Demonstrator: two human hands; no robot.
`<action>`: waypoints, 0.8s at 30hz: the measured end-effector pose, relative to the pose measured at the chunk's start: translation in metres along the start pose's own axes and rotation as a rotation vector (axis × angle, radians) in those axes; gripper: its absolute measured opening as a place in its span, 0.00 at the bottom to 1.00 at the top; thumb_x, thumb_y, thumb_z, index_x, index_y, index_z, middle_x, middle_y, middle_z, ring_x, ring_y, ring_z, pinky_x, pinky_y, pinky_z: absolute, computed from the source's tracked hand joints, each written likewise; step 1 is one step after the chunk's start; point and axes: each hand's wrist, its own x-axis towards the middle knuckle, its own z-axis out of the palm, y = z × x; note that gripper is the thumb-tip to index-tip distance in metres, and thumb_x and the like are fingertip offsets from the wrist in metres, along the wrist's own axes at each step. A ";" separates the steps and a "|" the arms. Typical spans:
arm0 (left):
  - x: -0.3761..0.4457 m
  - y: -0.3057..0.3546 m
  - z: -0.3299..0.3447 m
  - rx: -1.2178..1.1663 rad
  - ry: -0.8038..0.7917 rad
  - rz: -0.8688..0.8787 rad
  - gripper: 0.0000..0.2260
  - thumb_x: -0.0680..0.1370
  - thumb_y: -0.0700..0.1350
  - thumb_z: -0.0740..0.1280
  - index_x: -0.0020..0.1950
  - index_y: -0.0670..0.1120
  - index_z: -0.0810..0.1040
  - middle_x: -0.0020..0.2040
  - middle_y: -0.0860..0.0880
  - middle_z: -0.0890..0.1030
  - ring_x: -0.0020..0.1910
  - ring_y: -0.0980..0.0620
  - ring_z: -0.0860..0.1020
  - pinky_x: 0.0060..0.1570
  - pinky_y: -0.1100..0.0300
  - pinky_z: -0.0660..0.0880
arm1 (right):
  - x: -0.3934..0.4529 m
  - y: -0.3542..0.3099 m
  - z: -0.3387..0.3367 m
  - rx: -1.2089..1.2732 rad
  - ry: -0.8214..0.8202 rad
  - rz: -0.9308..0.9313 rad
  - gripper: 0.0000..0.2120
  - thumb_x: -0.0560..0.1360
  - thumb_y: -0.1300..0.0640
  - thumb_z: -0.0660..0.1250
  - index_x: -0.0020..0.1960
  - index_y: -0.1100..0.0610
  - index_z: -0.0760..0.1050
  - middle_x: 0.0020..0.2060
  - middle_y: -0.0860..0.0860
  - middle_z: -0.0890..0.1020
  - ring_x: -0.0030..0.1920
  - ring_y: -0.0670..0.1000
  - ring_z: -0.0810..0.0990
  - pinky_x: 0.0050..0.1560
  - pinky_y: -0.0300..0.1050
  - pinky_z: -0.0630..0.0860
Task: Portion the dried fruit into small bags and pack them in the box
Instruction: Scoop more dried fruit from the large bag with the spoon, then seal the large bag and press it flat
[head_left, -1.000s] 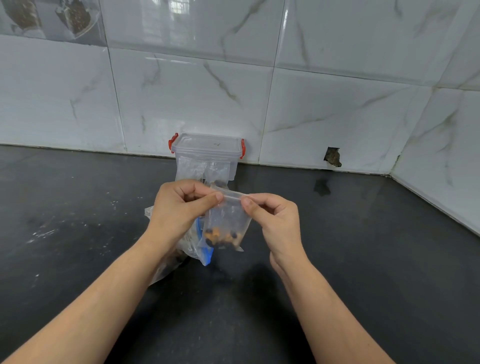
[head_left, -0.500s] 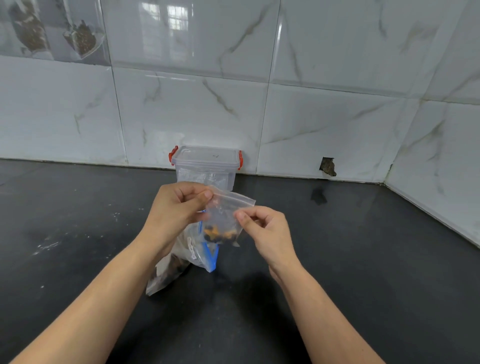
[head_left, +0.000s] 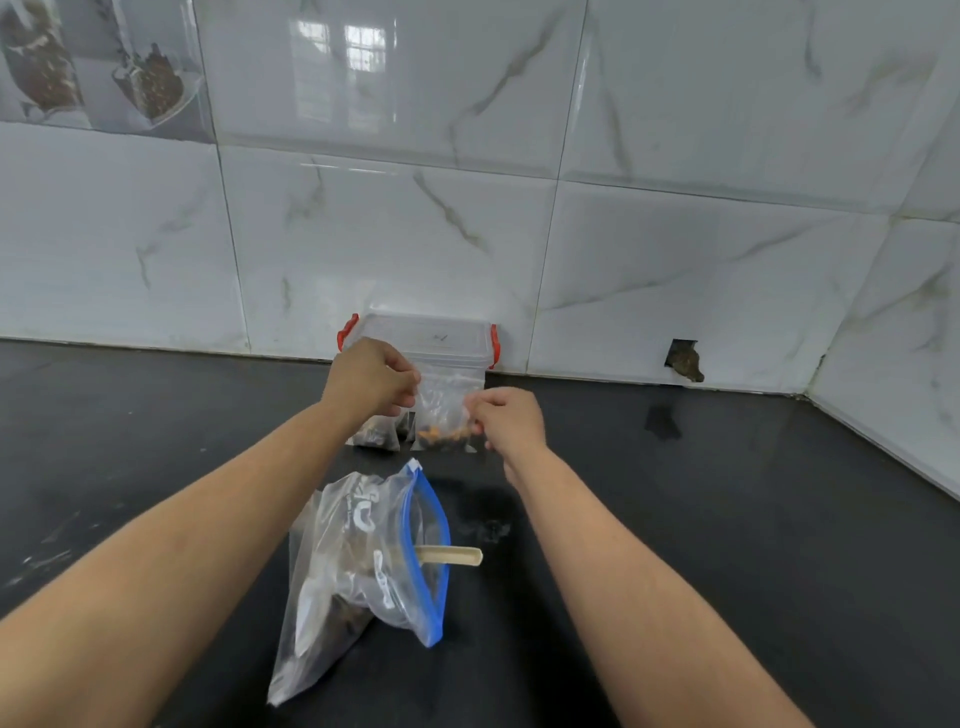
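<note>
Both arms are now reaching far forward, whereas half a second ago the hands were working close to the body above the large bag. The left hand is pinching the upper left corner of the small bag, fingers curled around its edge, and the right hand is pinching the bag's right side lower down, near the fruit. The small bag, which was being held tilted in the air earlier, is now hanging upright just in front of the clear box, with its orange and dark dried fruit gathered at the bottom. The box is standing against the tiled wall at the back of the dark worktop, its lid on and red clips showing at both ends. Whether the bag's bottom is touching the worktop cannot be told.

Another small bag with dark contents is sitting just left of the held one, partly hidden behind the left wrist.

The large bag with the blue zip edge, earlier half covered by the hands, is now lying fully exposed on the worktop between the forearms, well apart from both hands. A pale scoop handle is sticking out of its open mouth toward the right.
</note>
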 end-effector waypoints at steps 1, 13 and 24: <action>0.005 -0.004 0.003 -0.002 -0.002 -0.014 0.03 0.76 0.38 0.68 0.42 0.41 0.78 0.42 0.40 0.83 0.35 0.52 0.81 0.32 0.65 0.79 | 0.007 0.003 0.004 -0.016 0.006 0.011 0.07 0.76 0.57 0.65 0.42 0.57 0.81 0.30 0.50 0.78 0.33 0.48 0.74 0.38 0.45 0.72; 0.016 -0.016 0.011 0.086 0.050 -0.068 0.06 0.73 0.34 0.65 0.47 0.36 0.80 0.46 0.37 0.83 0.40 0.48 0.83 0.39 0.56 0.81 | 0.029 0.010 0.016 -0.240 0.110 -0.001 0.09 0.75 0.55 0.67 0.45 0.60 0.82 0.39 0.58 0.84 0.36 0.52 0.79 0.46 0.49 0.80; -0.104 -0.001 -0.035 0.094 -0.043 0.155 0.03 0.74 0.47 0.70 0.46 0.52 0.83 0.42 0.55 0.85 0.42 0.61 0.82 0.52 0.61 0.75 | -0.072 -0.024 -0.039 -0.469 -0.126 -0.320 0.07 0.74 0.52 0.67 0.41 0.52 0.82 0.37 0.46 0.83 0.40 0.47 0.81 0.44 0.46 0.78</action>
